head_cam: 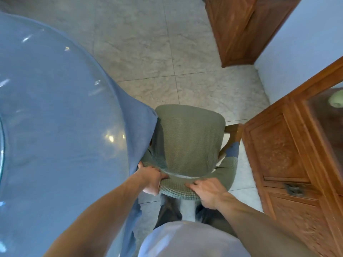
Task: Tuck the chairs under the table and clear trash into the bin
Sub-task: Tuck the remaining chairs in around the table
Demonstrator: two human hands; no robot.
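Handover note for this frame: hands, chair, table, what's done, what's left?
Left hand: grips the left end of the chair back's top edge.
Right hand: grips the right end of the same edge.
Chair: green cover, beside the table; the seat's left edge sits under the blue tablecloth's overhang, the rest is out on the floor. A cabinet stands close on its right.
Done: chair taken in both hands, nothing more that shows.
Left: push this chair under the table. No other chairs, trash or bin are in view, so their state cannot be told.
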